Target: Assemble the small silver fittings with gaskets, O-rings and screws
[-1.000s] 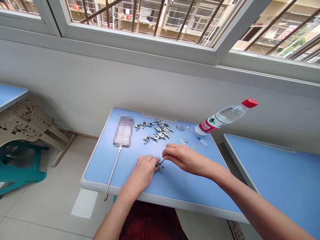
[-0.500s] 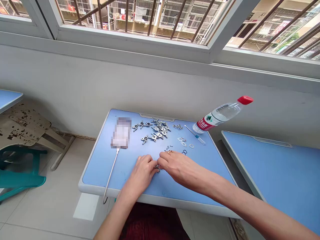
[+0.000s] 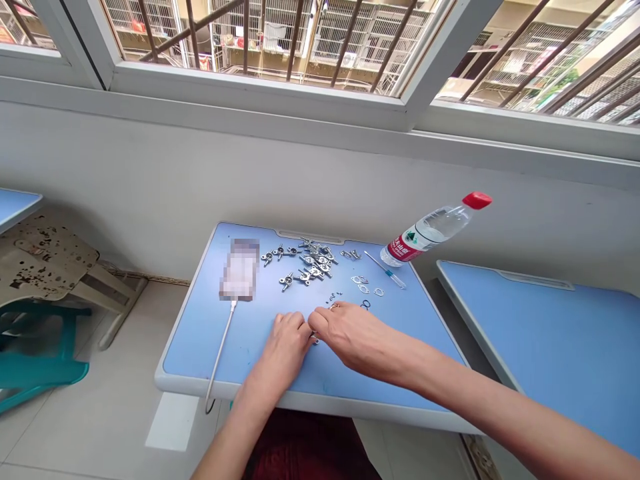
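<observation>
Near the front of the blue desk, my left hand (image 3: 286, 345) is closed, its fingertips pinching a small silvery metal fitting (image 3: 315, 341). Most of that fitting is hidden by fingers. My right hand (image 3: 347, 330), with a ring on one finger, meets the left at the fitting, its thumb and fingers bent together. What the right fingertips pinch is covered. Beyond the hands lies a pile of similar metal fittings (image 3: 316, 259) with stems. Tiny dark pieces (image 3: 334, 297), black rings (image 3: 365, 305) and thin flat oval plates (image 3: 364, 289) lie just past my right hand.
A phone (image 3: 240, 270), blurred out, lies at the left with a white cable (image 3: 220, 357) running over the front edge. A screwdriver (image 3: 385, 269) with a clear blue handle and a red-capped water bottle (image 3: 425, 235) are at the right. Another desk (image 3: 540, 327) stands beyond a gap.
My right hand has closed in slightly on the left, and less of the metal fitting shows between them. The whole view has shifted a little; the loose parts lie as before.
</observation>
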The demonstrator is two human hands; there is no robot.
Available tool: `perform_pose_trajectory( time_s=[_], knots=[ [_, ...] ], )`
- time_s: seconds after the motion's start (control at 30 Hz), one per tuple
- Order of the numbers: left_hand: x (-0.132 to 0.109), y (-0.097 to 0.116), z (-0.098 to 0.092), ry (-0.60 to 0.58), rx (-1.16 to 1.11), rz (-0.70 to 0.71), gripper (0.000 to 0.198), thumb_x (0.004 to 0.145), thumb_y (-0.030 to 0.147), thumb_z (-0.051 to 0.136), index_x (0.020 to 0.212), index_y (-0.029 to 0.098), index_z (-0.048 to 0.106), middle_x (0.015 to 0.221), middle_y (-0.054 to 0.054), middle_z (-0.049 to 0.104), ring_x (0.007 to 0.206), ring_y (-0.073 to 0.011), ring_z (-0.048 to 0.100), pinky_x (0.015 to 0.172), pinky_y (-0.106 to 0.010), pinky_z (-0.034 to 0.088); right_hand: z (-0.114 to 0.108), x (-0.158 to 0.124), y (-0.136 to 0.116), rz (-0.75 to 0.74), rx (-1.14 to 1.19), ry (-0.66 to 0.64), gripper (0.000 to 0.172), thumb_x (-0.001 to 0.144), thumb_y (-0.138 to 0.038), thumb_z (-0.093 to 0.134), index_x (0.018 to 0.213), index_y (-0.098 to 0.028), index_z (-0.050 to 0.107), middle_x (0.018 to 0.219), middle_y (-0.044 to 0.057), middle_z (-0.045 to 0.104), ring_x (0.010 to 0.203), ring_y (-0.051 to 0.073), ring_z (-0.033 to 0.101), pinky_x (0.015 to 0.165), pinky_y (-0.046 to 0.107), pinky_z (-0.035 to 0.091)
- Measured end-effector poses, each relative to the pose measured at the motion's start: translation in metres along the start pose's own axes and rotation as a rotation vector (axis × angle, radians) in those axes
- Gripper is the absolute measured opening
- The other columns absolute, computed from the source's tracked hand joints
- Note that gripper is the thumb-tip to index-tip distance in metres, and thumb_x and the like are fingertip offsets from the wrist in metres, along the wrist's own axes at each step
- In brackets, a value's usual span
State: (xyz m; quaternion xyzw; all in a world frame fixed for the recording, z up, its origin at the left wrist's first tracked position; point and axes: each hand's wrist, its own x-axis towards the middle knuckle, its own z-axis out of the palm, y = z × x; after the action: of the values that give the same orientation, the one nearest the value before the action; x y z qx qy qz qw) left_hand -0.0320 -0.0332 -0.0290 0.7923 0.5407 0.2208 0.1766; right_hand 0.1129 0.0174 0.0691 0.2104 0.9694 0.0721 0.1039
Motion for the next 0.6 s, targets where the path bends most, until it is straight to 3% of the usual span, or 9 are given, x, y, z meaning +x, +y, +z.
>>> perform_pose_trajectory(
  time_s=[0.17,0.27,0.33,0.47,0.6],
  knots=[
    [-0.001,0.0,0.0,0.018,0.004,0.013,0.009,0.098,0.019,0.05,0.097,0.021,0.059,0.089,-0.002,0.057,0.086,-0.0196,0.055,0.078,-0.034,0.044,0.014,0.001,0.009,0.012,0.011,0.023,0.025,0.083,0.002,0.042,0.069,-0.018,0.046,0.057,-0.001,0.048,0.044,0.011,0.027,0.054,0.03,0.017],
    [-0.001,0.0,0.0,0.02,0.01,0.023,0.012,0.099,0.02,0.048,0.094,0.02,0.059,0.089,-0.002,0.057,0.085,-0.0197,0.055,0.077,-0.034,0.044,0.01,-0.001,0.009,0.029,-0.008,0.036,0.022,0.089,-0.007,0.044,0.071,-0.018,0.047,0.06,0.0,0.049,0.046,0.011,0.029,0.056,0.029,0.02],
    [-0.001,0.0,0.001,0.022,0.012,0.027,0.012,0.099,0.021,0.047,0.096,0.02,0.059,0.09,-0.003,0.058,0.086,-0.0199,0.055,0.077,-0.034,0.044,0.004,-0.003,0.007,0.009,0.014,0.037,0.019,0.086,-0.003,0.042,0.076,-0.018,0.048,0.066,0.0,0.051,0.049,0.012,0.032,0.058,0.029,0.023],
    [0.0,0.0,0.002,0.043,0.039,0.016,0.012,0.098,0.019,0.048,0.09,0.02,0.058,0.084,-0.002,0.056,0.08,-0.0195,0.053,0.075,-0.034,0.044,-0.001,-0.005,0.003,-0.061,0.086,-0.003,0.031,0.07,0.01,0.036,0.076,-0.018,0.047,0.067,0.0,0.05,0.05,0.013,0.028,0.061,0.028,0.026],
    [0.0,0.001,0.001,0.036,0.03,0.009,0.015,0.095,0.013,0.049,0.083,0.02,0.056,0.082,-0.001,0.054,0.08,-0.0188,0.052,0.075,-0.033,0.044,0.004,-0.005,0.005,-0.036,0.128,-0.004,0.03,0.075,0.009,0.035,0.074,-0.019,0.044,0.056,-0.005,0.041,0.046,0.012,0.017,0.06,0.027,0.027]
  ],
)
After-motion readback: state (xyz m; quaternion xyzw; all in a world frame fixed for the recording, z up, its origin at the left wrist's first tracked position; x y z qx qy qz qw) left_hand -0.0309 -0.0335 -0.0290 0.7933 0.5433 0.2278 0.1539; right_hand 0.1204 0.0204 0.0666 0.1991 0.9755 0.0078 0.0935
